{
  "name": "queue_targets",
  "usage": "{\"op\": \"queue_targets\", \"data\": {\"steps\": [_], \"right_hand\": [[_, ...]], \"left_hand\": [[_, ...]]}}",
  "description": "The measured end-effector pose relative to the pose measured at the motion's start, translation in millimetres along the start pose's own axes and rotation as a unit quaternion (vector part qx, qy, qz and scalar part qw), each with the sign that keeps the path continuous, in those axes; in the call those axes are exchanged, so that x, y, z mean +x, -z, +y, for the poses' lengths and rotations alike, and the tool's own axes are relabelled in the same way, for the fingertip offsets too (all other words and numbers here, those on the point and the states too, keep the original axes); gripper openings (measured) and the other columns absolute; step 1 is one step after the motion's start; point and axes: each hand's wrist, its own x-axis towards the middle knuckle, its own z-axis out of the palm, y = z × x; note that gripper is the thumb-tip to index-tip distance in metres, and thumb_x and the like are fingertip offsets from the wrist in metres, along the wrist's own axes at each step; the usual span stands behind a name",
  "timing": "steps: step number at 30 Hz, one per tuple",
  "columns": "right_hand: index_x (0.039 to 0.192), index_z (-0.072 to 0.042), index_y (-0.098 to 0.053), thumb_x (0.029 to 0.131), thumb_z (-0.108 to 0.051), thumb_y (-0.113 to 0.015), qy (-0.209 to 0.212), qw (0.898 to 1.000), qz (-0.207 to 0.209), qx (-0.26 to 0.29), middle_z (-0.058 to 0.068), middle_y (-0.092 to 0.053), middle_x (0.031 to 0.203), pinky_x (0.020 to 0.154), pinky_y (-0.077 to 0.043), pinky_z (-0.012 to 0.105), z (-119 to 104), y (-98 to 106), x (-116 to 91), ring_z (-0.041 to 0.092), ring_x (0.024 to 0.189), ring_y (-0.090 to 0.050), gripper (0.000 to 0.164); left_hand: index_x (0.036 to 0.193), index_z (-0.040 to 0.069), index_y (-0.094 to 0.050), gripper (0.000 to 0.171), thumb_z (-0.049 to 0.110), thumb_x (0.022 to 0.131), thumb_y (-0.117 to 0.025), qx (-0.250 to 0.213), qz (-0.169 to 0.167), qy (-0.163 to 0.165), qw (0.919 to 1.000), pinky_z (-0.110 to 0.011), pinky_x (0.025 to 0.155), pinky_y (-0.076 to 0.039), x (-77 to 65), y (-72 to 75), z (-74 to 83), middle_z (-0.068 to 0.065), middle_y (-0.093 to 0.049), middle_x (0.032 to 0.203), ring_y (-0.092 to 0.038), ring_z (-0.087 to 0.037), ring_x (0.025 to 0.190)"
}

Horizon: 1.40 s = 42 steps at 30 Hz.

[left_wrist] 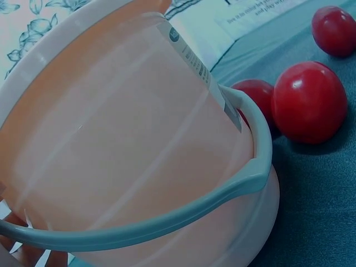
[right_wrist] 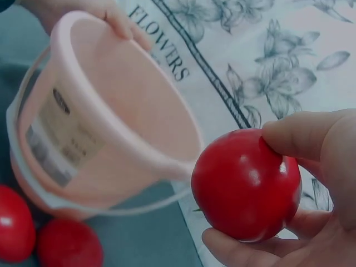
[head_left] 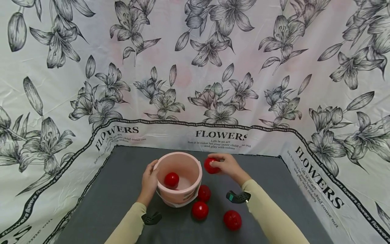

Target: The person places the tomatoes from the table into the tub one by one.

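Note:
A pink bucket (head_left: 179,196) stands on the grey cloth, its pale handle (left_wrist: 167,231) hanging down around its side. My left hand (head_left: 149,179) grips the bucket's left rim, with fingers over the edge. One red tomato (head_left: 171,180) shows inside the bucket; a sliver of red below it is mostly hidden by the wall. To the right of the rim, my right hand (head_left: 225,166) holds a glossy red tomato (right_wrist: 247,183) between thumb and fingers, apart from the bucket.
Beside the bucket's right side lie two more tomatoes, one farther (head_left: 204,193) and one nearer (head_left: 199,210). Another tomato (head_left: 232,220) lies to the right, close to my right forearm. A flower-printed cloth (head_left: 219,135) rises behind and along both sides of the grey surface (head_left: 122,176).

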Motion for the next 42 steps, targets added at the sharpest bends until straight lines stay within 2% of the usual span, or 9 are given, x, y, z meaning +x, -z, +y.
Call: {"op": "queue_targets", "data": {"steps": [5,13,19,24,28,31,37,42], "right_hand": [[0.132,-0.011,-0.068,0.096,-0.014,-0.066,0.004,1.0,-0.013,0.006,0.018,-0.061,0.137,0.08,-0.065,0.041,-14,-14,6,0.029,0.109,-0.068,0.036],[0.131,-0.008,-0.069,0.094,-0.013,-0.068,0.056,0.996,-0.055,-0.047,0.019,-0.065,0.13,0.079,-0.065,0.044,-33,-44,10,0.025,0.104,-0.068,0.037],[0.127,-0.011,-0.072,0.093,-0.015,-0.069,0.095,0.987,-0.086,-0.101,0.013,-0.071,0.123,0.08,-0.063,0.034,-37,-67,12,0.02,0.1,-0.064,0.034],[0.124,-0.015,-0.074,0.094,-0.015,-0.069,0.098,0.98,-0.124,-0.121,0.008,-0.073,0.12,0.081,-0.062,0.033,-35,-83,13,0.019,0.097,-0.063,0.031],[0.125,-0.012,-0.073,0.094,-0.012,-0.07,0.105,0.975,-0.155,-0.116,0.009,-0.073,0.118,0.076,-0.064,0.033,-32,-93,14,0.017,0.088,-0.063,0.032],[0.125,-0.008,-0.073,0.093,-0.01,-0.07,0.117,0.971,-0.171,-0.123,0.011,-0.074,0.118,0.077,-0.062,0.031,-33,-98,13,0.017,0.088,-0.062,0.032],[0.123,-0.007,-0.074,0.093,-0.012,-0.071,0.139,0.953,-0.18,-0.201,0.009,-0.074,0.121,0.08,-0.055,0.026,-37,-109,13,0.015,0.094,-0.058,0.03],[0.123,-0.008,-0.074,0.093,-0.014,-0.072,0.14,0.942,-0.198,-0.234,0.007,-0.075,0.119,0.083,-0.056,0.025,-38,-119,13,0.015,0.097,-0.058,0.031]], "left_hand": [[0.152,0.01,-0.043,0.045,0.021,0.109,-0.042,-0.002,0.002,0.001,1.0,-0.057,0.121,-0.034,0.6,0.4,0.0,-0.016,-0.041,0.161,-0.038,-0.038,0.149],[0.152,0.009,-0.044,0.045,0.02,0.109,-0.043,-0.003,0.0,0.0,1.0,-0.057,0.122,-0.033,0.3,0.7,1.4,-0.017,-0.04,0.161,-0.037,-0.038,0.15],[0.152,0.008,-0.043,0.045,0.02,0.109,-0.043,0.0,0.002,0.0,1.0,-0.058,0.121,-0.033,1.4,0.6,2.3,-0.017,-0.041,0.161,-0.038,-0.038,0.15],[0.152,0.008,-0.044,0.044,0.018,0.109,-0.042,0.003,0.004,0.0,1.0,-0.058,0.122,-0.033,1.6,0.3,2.1,-0.018,-0.041,0.161,-0.038,-0.038,0.15],[0.152,0.008,-0.044,0.045,0.018,0.108,-0.042,0.004,0.003,0.001,1.0,-0.058,0.122,-0.033,0.7,0.3,2.0,-0.018,-0.041,0.161,-0.038,-0.038,0.15],[0.153,0.009,-0.043,0.045,0.019,0.108,-0.042,0.004,0.0,0.003,1.0,-0.058,0.122,-0.033,0.1,0.7,1.9,-0.018,-0.04,0.161,-0.038,-0.038,0.15],[0.153,0.011,-0.043,0.046,0.021,0.109,-0.043,-0.001,-0.004,0.004,1.0,-0.058,0.122,-0.032,-1.0,2.2,3.2,-0.017,-0.039,0.162,-0.038,-0.038,0.15],[0.152,0.01,-0.045,0.045,0.02,0.108,-0.043,-0.005,-0.001,0.006,1.0,-0.057,0.122,-0.033,-0.2,1.6,2.0,-0.017,-0.041,0.161,-0.038,-0.037,0.149]]}}
